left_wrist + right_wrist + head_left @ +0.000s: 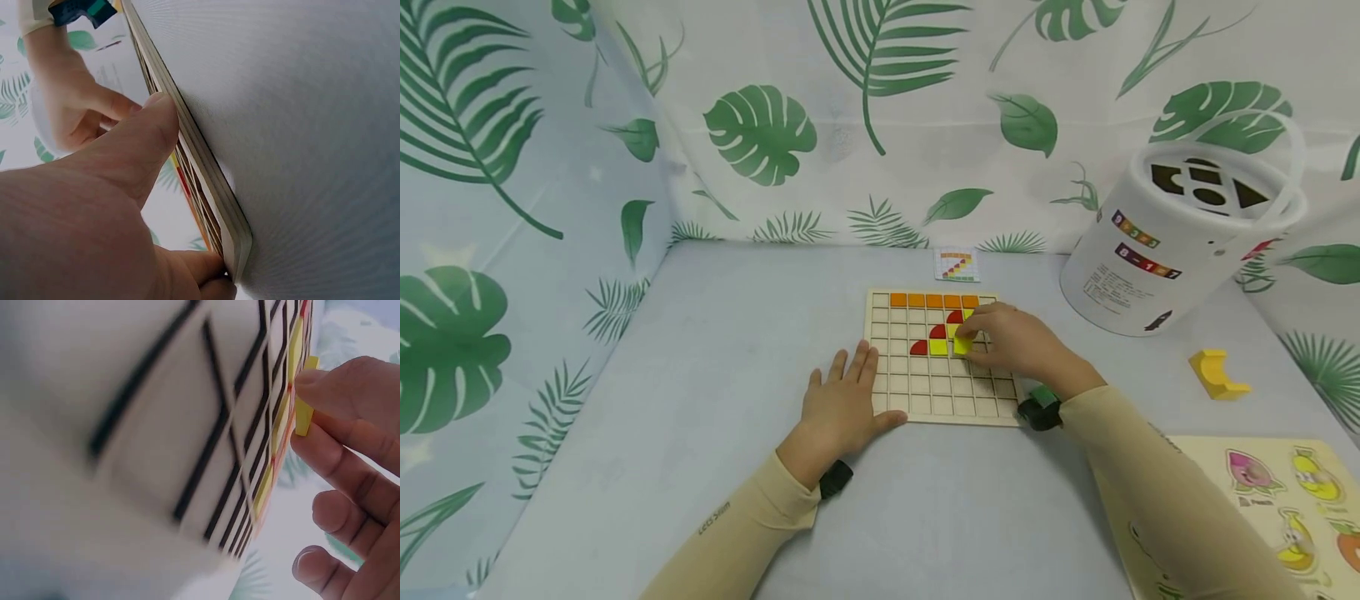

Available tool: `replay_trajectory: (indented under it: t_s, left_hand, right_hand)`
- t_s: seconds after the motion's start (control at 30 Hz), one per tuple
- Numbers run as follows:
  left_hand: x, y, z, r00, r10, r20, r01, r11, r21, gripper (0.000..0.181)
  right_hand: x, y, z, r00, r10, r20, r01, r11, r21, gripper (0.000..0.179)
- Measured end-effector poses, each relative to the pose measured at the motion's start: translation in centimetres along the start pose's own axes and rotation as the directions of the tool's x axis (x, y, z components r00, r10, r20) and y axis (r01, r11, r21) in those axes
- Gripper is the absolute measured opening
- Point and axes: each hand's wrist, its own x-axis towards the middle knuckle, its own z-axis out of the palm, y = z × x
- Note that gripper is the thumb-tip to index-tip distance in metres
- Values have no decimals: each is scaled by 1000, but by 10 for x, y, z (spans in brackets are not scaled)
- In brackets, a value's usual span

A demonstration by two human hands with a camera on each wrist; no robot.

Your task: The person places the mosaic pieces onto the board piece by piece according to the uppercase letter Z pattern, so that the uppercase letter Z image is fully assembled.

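A wooden grid board (pixel 928 406) lies flat on the table. My left hand (pixel 841 408) rests at its front left corner, fingers extended along the left side and thumb by the front edge. Over the grid, my right hand (pixel 1018 340) pinches a yellow square tile (pixel 304 412) between thumb and fingers. In the right wrist view this tile stands tilted close to the board's face. A row of orange tiles (pixel 933 301) fills part of the far rows. Red rounded tiles (pixel 919 347) step diagonally beside yellow tiles (pixel 938 347), some hidden by my right fingers.
Behind the board is a small pattern card (pixel 957 265). A white bucket (pixel 1127 258) with a shape-hole lid stands at the back right. In front of it sits a yellow curved block (pixel 1213 379). A fruit-picture board (pixel 1202 458) lies at the near right, partly under my right forearm.
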Motion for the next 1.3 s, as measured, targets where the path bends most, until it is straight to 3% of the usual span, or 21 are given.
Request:
replay_trajectory:
  t_s: [0.3,0.57,0.83,1.3]
  left_hand:
    - [0,0,-1,1000,2,-5,-2,1000,2,104]
    - [0,0,0,1000,3,-4,-3,1000,16,105]
    - [0,1,-1,1000,4,3,-4,1000,15,104]
    - [-1,1,-3,1000,1,9,-1,1000,16,104]
  right_hand:
    - [7,-27,12,985,-174,12,174,985,-12,27]
    - [11,-41,13,967,-256,9,256,965,-61,27]
    - [12,-48,13,972,-232,33,234,967,-102,28]
    - [11,-45,16,972,-234,17,234,970,-61,27]
